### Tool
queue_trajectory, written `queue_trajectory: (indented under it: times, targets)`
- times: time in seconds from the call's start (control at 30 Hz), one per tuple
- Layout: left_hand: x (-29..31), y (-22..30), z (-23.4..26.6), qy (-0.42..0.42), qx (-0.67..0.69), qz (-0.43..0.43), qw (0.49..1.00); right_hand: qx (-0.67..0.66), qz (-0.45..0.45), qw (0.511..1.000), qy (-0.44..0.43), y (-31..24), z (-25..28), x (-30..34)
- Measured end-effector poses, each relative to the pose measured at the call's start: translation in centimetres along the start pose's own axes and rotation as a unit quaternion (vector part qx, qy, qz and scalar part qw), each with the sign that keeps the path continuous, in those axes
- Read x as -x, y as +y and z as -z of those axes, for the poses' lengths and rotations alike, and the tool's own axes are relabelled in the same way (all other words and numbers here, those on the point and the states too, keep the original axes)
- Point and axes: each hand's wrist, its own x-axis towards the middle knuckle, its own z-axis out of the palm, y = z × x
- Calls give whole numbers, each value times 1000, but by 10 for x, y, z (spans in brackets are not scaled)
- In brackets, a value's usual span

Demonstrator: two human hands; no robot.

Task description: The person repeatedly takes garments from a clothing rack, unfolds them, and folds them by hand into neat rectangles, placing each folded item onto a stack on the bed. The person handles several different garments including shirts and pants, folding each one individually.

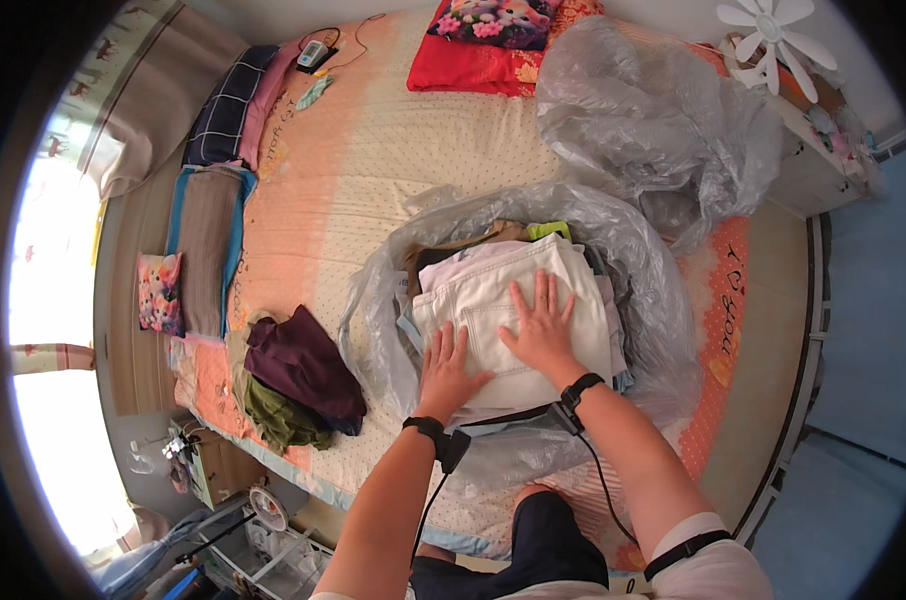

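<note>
Both my hands lie flat on white folded trousers (pixel 493 315) at the top of a stack of folded clothes. My left hand (pixel 448 375) rests by the near left edge of the trousers, fingers spread. Farther right and a little higher, my right hand (pixel 541 325) presses down with its fingers apart. Below the trousers, edges of pink, brown, dark and lime-green clothes (pixel 548 231) show. The stack sits inside an opened clear plastic bag (pixel 663 300), whose crumpled sides spread around it on the bed. Lower layers of the stack are hidden.
A maroon garment (pixel 303 362) and an olive garment (pixel 278 410) lie on the patterned bed sheet (pixel 373 120) at left. Another crumpled plastic bag (pixel 653 120) lies at far right, beside red folded bedding (pixel 463 65). Pillows (pixel 205 225) line the left edge; a white fan (pixel 770 40) stands at far right.
</note>
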Motion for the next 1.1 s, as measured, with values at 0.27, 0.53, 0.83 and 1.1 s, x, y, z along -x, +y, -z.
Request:
queue_trajectory:
  times: [0.27, 0.53, 0.83, 1.1]
  targets:
    - [-44, -55, -78, 9, 46, -45, 998, 21, 26, 999, 39, 16, -68, -9]
    - [-32, -56, -61, 10, 48, 15, 999, 92, 11, 996, 11, -28, -40, -13]
    - [57, -46, 14, 39, 222, -55, 973, 131, 45, 989, -53, -93, -71, -18]
    - [199, -213, 35, 302, 293, 337, 842, 173, 23, 981, -84, -110, -63, -18]
